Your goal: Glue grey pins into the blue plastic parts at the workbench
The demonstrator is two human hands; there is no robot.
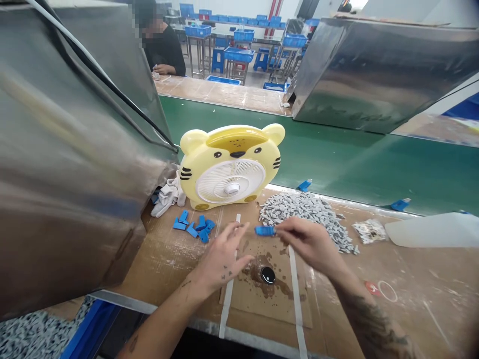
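My right hand point(301, 238) pinches a small blue plastic piece point(265, 231) at its right end, above the cardboard. To the left of that piece, my left hand point(226, 254) hovers with fingers apart and nothing visible in it. Below and between the hands sits a small round cap of black liquid point(268, 275), with dark wet spots on the cardboard around it. A loose group of blue pieces point(194, 227) lies beyond my left hand. Behind my right hand spreads a heap of small grey parts point(305, 212).
A yellow animal-faced fan point(232, 167) stands behind the hands. Two blue pieces with grey tips point(305, 186) rest by the green belt point(355, 164). At right are a bag of small parts point(370, 231) and a translucent container point(430, 230). Metal housings flank the bench; a person point(162, 50) sits opposite.
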